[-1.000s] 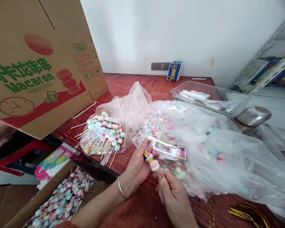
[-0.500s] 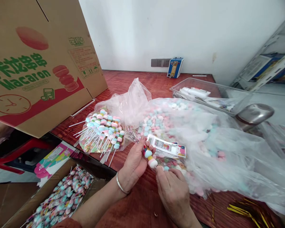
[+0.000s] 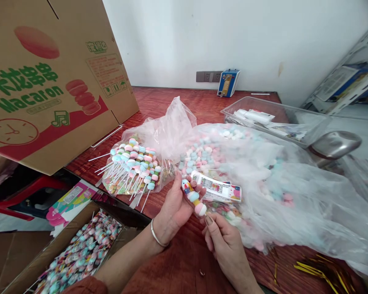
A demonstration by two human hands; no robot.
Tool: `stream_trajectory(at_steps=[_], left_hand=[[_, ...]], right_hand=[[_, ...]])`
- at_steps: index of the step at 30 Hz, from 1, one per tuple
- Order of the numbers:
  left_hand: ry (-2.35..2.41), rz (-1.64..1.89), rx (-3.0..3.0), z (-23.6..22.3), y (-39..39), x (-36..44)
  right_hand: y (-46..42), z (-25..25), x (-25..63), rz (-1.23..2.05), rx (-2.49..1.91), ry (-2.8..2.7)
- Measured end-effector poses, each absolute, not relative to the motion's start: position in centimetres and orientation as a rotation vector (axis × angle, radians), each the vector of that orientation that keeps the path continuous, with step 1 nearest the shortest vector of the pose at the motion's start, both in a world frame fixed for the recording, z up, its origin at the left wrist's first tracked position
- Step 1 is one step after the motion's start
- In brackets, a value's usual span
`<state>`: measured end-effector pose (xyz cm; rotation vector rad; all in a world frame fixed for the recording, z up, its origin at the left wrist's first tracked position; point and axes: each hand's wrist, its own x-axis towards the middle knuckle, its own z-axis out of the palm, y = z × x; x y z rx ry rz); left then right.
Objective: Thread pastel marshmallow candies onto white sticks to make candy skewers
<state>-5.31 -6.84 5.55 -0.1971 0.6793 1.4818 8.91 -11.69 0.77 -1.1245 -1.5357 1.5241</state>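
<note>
My left hand (image 3: 174, 206) is closed around a marshmallow candy skewer (image 3: 193, 197), its thumb along one side and its fingertips on the other. The upper pieces sit in a printed clear wrapper. At the skewer's lower end, my right hand (image 3: 225, 241) pinches thumb to finger where the stick comes out; the stick itself is mostly hidden. Just behind lies a stack of flat printed wrappers (image 3: 216, 188). To the left, a pile of bare candy skewers (image 3: 136, 161) rests on a clear bag of colourful sweets, white sticks pointing toward me.
A large clear bag (image 3: 294, 220) of pastel marshmallows spreads over the right side. Below left, a carton (image 3: 58, 245) holds many wrapped skewers. A tall cardboard box (image 3: 61, 90) stands at left, a plastic tray (image 3: 263, 130) behind, and gold twist ties (image 3: 319, 271) lie front right.
My right hand has turned, so its thumb now shows on top at the skewer's lower end. The skewer has tilted slightly, and its printed wrapper shows more clearly.
</note>
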Motion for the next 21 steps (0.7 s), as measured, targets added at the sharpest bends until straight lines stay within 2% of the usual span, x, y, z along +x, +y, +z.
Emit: stream_trajectory(at_steps=[3, 8, 17, 21], left_hand=[[0.707, 1.517, -0.164, 5.3, -7.2, -4.4], [0.782, 1.482, -0.069, 4.3, -7.9, -3.4], [0.633, 1.550, 0.093, 4.3, -7.3, -4.0], [0.652, 1.521, 0.091, 4.4, -7.5, -3.4]], right_hand=[[-11.6, 0.5, 8.8, 1.250, -1.150, -1.714], [-11.3, -0.2, 8.8, 0.501, -1.081, -1.973], [-10.7, 0.1, 8.5, 0.537, -1.115, -2.000], [-10.4, 0.6, 8.3, 0.437, -1.165, -2.016]])
